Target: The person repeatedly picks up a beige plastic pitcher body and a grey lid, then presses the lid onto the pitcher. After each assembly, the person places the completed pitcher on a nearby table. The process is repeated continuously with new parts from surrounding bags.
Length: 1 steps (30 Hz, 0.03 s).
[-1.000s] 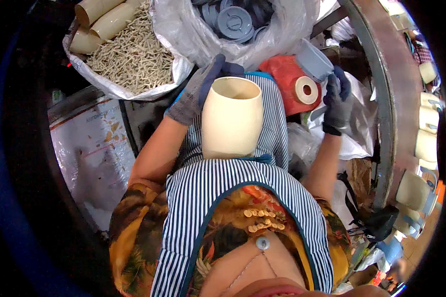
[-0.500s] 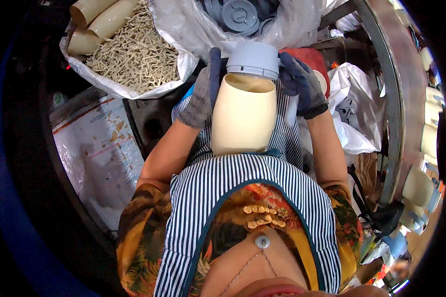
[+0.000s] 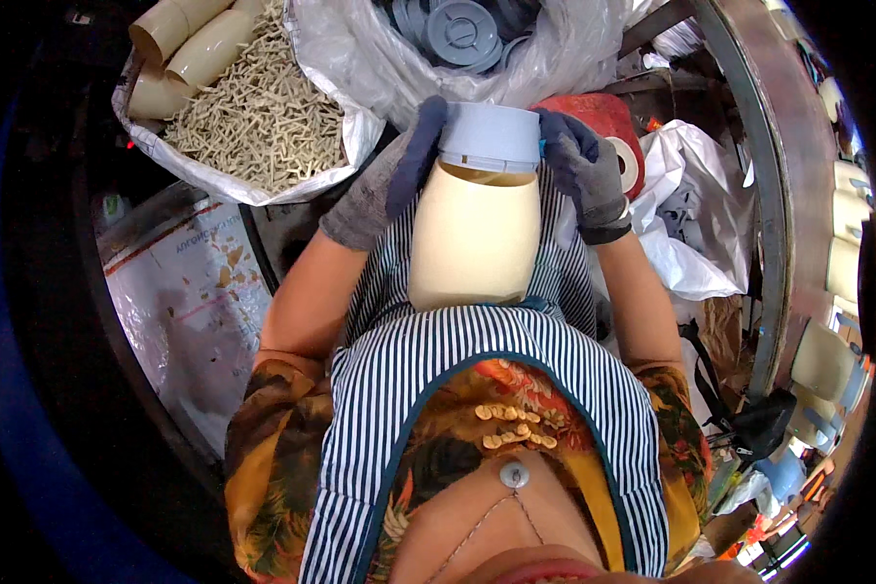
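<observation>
A cream, barrel-shaped plastic shell (image 3: 475,238) rests upright against my striped apron, in my lap. On its far, open end sits a light blue-grey plastic collar (image 3: 490,136), slightly tilted, with a dark gap showing under its near edge. My left hand (image 3: 391,180), in a grey and navy work glove, presses the collar's left side. Gloved the same way, my right hand (image 3: 586,175) grips the collar's right side with its fingers curled. Some fingertips are hidden behind the collar.
A white sack (image 3: 263,190) of small beige pegs and cream shells stands at the far left. Beyond my hands is a clear plastic bag (image 3: 574,49) with blue-grey round parts (image 3: 462,32). To the right lie a red roll (image 3: 594,112), a white bag (image 3: 711,195) and a metal frame (image 3: 774,195).
The collar has come down and nearer onto the shell, covering most of its open mouth. Both hands have moved with it, and my left hand has shifted slightly nearer.
</observation>
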Motion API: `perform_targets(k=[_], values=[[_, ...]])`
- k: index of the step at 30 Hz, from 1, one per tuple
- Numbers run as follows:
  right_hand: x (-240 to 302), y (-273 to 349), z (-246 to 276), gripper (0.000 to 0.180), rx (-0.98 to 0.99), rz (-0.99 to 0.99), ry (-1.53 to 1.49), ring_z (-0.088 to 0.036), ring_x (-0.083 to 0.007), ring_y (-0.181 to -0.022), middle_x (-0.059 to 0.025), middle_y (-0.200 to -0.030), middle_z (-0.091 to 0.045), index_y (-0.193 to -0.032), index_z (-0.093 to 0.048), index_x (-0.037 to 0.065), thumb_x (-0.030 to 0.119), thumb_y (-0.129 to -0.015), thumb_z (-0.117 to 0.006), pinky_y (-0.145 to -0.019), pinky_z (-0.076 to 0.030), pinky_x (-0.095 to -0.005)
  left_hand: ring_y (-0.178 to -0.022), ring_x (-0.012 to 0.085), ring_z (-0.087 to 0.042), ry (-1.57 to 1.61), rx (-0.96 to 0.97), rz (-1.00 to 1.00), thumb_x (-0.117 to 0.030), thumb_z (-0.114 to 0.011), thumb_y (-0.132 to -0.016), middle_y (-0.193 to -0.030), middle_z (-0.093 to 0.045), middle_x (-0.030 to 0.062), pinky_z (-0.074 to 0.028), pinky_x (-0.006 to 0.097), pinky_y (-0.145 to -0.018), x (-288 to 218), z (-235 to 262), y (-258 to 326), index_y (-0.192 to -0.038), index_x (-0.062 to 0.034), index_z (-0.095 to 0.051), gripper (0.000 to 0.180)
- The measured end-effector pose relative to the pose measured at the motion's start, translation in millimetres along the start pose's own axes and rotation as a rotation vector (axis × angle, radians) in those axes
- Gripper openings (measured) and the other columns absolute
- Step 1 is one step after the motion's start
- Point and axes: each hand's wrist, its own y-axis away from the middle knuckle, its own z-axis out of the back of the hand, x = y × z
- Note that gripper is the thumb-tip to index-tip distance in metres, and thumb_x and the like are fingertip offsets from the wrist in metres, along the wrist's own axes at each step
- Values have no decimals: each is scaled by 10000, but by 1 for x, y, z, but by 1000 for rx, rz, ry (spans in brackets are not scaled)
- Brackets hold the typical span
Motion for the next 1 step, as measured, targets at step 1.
perform_targets(k=[1], values=[[-8,-2,2,333,-8,34,30,-479,-20,-652,28,-898,-654,-1240,-641,6,180,-956,-624,-538,-371,-177,-1180,236,-576,-278,23,-43,-551,-362,-1027,-1319,-571,181,-480,356,-1020,5,11,-1,-1421,1,-416,680]])
